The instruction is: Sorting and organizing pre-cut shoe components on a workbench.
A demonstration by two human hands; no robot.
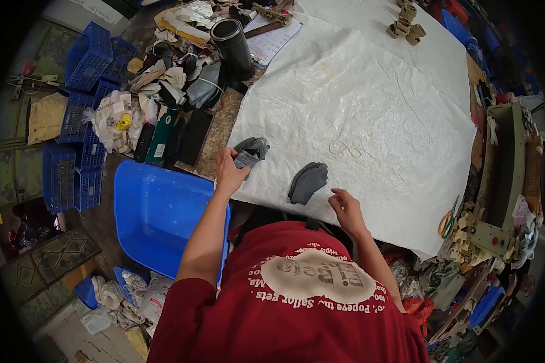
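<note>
My left hand point(227, 174) is closed on the near left side of a small stack of dark grey cut pieces point(252, 151), at the left edge of the white sheet. Thumb and fingers lie on either side of the stack. A second stack of curved dark grey pieces point(309, 183) rests flat on the sheet in front of my body. Just right of it, touching nothing, my right hand point(347, 213) has its fingers loosely bent and apart. A thin loop of cord or rubber band point(344, 149), twisted into a figure eight, lies beyond that stack.
White sheeting point(369, 103) covers the table. A blue tub point(157, 212) stands at my left. Behind it are a dark cylinder point(231, 48), scrap pieces point(175, 72) and blue crates point(91, 57). Scissors point(448, 222) lie at the right edge; tan bundles point(406, 27) sit at the far end.
</note>
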